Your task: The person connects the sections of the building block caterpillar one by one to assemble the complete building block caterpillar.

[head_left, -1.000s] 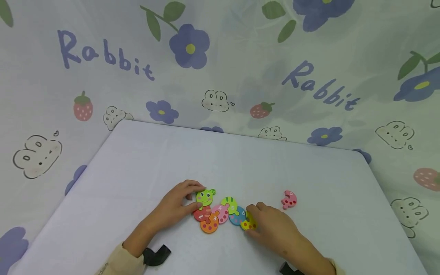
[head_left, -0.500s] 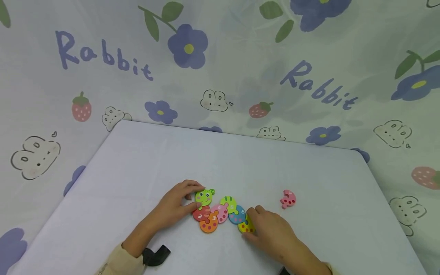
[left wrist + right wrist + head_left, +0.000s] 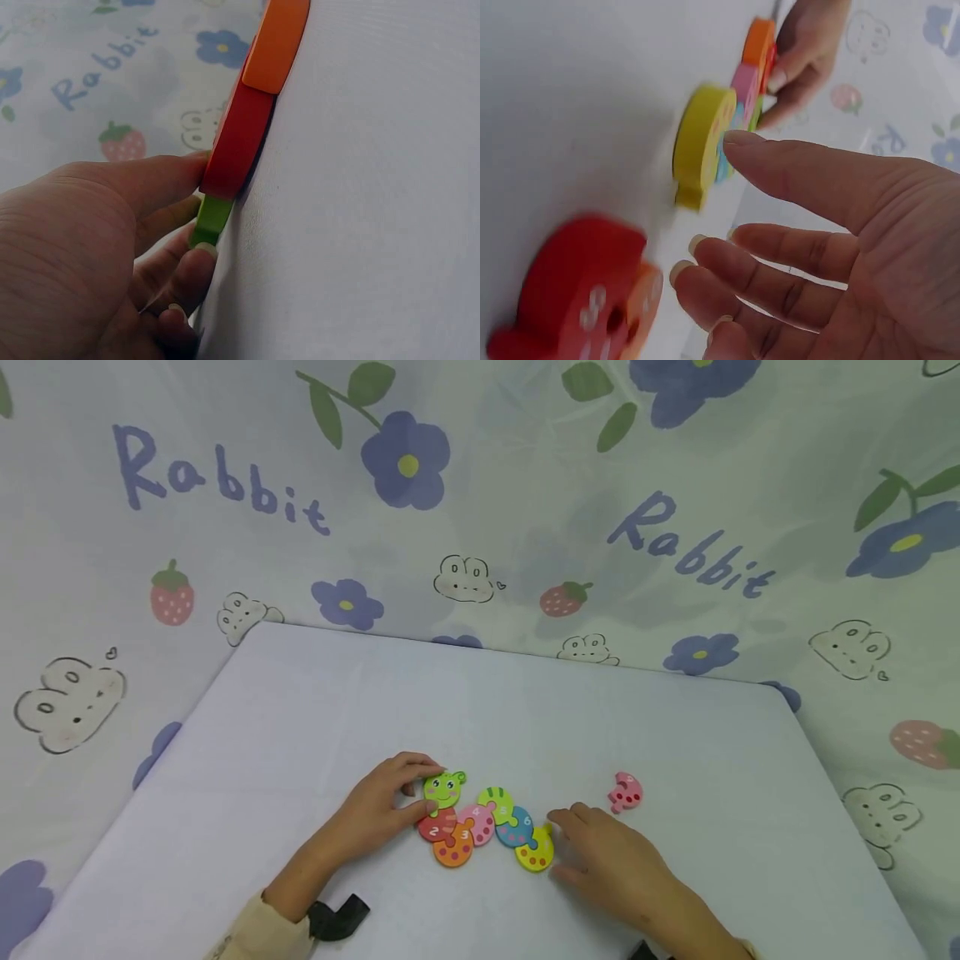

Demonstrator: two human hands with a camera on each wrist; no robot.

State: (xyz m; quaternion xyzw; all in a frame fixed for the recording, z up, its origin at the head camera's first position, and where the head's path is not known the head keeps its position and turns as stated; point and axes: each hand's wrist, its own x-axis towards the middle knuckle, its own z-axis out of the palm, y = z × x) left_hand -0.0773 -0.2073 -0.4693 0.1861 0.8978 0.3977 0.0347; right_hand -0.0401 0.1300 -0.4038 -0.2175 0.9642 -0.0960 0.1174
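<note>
Yellow piece (image 3: 536, 855): lies at the tail of the caterpillar puzzle, locked to the blue piece (image 3: 514, 832); bare now, where half a second ago the right fingers covered it; that join looks made
Right hand (image 3: 611, 860): has drawn back just beside the yellow piece, not touching it; grip open, fingers straight and spread, holding nothing; the right wrist view shows the same gap
Left hand (image 3: 378, 810): still pinches the head end, thumb against the red piece (image 3: 436, 827), fingertips on the green head (image 3: 442, 789); grip closed on that end, unchanged over the last second
Puzzle chain: green head, red, orange piece (image 3: 453, 850), pink, green striped, blue, yellow; all flat on the white counter (image 3: 315, 718), near its front edge
Loose pink piece (image 3: 626, 792): alone on the counter, apart from the chain, beyond and right of the right hand; nothing lies between them
Surroundings: printed cloth (image 3: 225, 493) with flowers, strawberries and "Rabbit" behind the counter; black wrist straps at the lower edge
</note>
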